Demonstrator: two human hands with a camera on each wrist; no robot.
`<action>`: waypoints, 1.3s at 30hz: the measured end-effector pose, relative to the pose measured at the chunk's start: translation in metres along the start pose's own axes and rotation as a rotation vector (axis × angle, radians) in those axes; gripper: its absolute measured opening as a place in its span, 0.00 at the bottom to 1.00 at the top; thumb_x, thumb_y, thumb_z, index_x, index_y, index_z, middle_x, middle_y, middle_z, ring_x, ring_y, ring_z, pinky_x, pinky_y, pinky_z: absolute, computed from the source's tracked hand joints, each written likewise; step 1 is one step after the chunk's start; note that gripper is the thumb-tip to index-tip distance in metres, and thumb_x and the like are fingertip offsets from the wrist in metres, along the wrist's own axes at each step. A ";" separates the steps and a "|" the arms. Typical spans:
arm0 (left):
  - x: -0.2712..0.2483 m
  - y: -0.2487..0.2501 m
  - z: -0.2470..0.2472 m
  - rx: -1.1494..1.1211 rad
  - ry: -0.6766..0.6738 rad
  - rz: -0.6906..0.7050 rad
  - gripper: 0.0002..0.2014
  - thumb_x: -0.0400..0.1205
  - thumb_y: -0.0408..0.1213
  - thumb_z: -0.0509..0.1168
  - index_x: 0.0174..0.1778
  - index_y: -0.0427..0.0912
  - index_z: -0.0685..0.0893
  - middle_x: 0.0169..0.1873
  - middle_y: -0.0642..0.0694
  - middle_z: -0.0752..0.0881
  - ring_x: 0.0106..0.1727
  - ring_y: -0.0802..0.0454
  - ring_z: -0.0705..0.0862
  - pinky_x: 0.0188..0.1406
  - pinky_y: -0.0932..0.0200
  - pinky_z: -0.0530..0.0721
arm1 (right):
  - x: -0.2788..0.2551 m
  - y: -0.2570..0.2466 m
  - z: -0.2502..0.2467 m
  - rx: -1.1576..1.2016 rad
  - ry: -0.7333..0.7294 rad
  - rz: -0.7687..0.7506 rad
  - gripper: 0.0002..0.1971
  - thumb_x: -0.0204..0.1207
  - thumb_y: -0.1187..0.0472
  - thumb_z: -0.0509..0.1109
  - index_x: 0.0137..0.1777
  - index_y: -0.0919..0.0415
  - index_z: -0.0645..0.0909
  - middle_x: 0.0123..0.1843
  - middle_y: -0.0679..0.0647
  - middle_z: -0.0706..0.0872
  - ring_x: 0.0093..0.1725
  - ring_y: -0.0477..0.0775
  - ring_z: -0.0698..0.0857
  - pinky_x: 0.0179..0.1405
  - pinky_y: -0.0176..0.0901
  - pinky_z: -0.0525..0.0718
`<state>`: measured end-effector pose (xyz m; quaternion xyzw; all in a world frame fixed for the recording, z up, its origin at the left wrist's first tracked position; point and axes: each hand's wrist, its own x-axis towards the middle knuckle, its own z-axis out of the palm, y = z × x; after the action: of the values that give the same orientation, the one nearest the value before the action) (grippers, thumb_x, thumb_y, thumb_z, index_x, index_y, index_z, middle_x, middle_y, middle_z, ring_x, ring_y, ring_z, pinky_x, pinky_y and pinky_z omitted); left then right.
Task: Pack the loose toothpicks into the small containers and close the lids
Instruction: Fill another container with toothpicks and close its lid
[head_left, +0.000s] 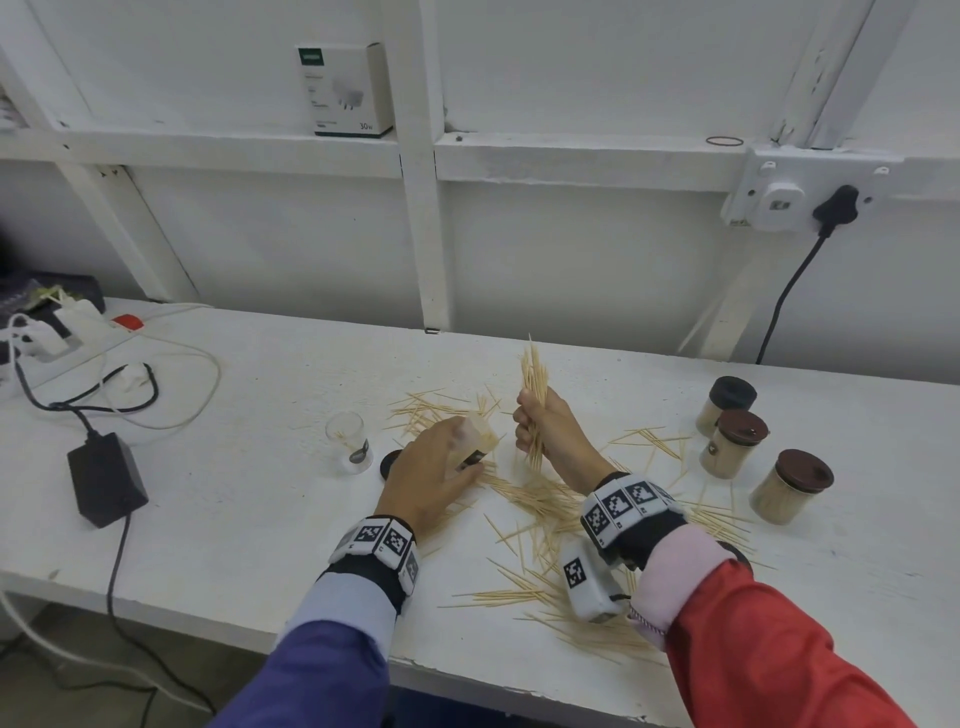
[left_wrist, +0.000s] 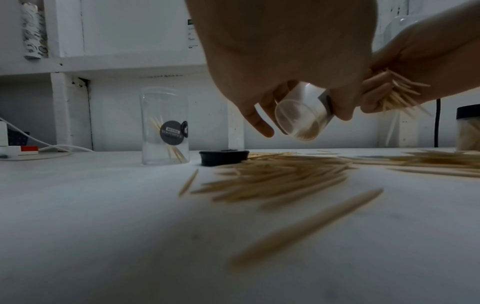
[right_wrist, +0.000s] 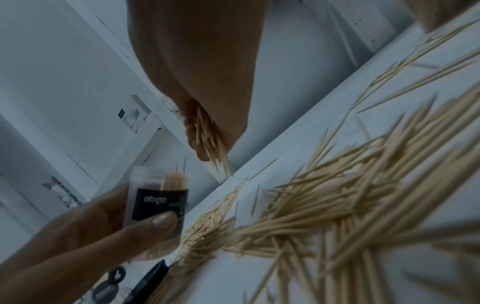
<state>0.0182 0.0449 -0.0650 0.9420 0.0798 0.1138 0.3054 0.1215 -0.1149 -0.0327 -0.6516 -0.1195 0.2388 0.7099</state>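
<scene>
My left hand (head_left: 439, 465) grips a clear container (head_left: 475, 439), partly filled with toothpicks, lifted and tilted above the white table (head_left: 249, 493). The same container (left_wrist: 302, 115) shows its round base between my fingers in the left wrist view, and its open mouth with toothpick tips (right_wrist: 158, 197) in the right wrist view. My right hand (head_left: 543, 423) clenches a bundle of toothpicks (head_left: 535, 379) upright just right of the container. Loose toothpicks (head_left: 545, 525) lie scattered over the table. A nearly empty open container (head_left: 350, 441) stands at the left, a black lid (head_left: 390, 464) beside it.
Three filled, lidded containers (head_left: 733, 442) stand at the right. A black power adapter (head_left: 106, 478) with cables and a white power strip (head_left: 47, 332) lie at the left. A white box (head_left: 345, 91) sits on the wall ledge; a black plug (head_left: 836, 205) hangs from a socket.
</scene>
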 end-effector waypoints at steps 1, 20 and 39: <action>0.000 0.000 0.000 -0.006 -0.015 0.005 0.33 0.80 0.51 0.69 0.80 0.45 0.66 0.70 0.51 0.77 0.70 0.54 0.75 0.65 0.61 0.72 | 0.000 -0.001 0.002 0.017 0.007 -0.010 0.09 0.88 0.54 0.58 0.49 0.58 0.66 0.34 0.50 0.72 0.27 0.46 0.70 0.29 0.38 0.72; 0.003 0.001 0.003 -0.023 -0.104 -0.014 0.34 0.76 0.55 0.72 0.75 0.48 0.70 0.65 0.55 0.81 0.64 0.54 0.80 0.62 0.49 0.79 | 0.002 -0.012 0.045 0.164 0.073 -0.200 0.09 0.89 0.56 0.56 0.49 0.59 0.66 0.32 0.50 0.70 0.27 0.48 0.73 0.29 0.37 0.76; -0.002 0.003 -0.001 -0.019 -0.010 -0.054 0.31 0.78 0.55 0.69 0.74 0.49 0.70 0.63 0.56 0.82 0.63 0.56 0.80 0.56 0.58 0.76 | -0.002 0.005 0.049 -0.031 0.007 -0.285 0.16 0.88 0.54 0.57 0.60 0.69 0.72 0.47 0.57 0.89 0.52 0.47 0.87 0.47 0.24 0.77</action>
<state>0.0164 0.0431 -0.0625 0.9372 0.1027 0.1014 0.3177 0.0949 -0.0733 -0.0312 -0.6400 -0.2118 0.1314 0.7269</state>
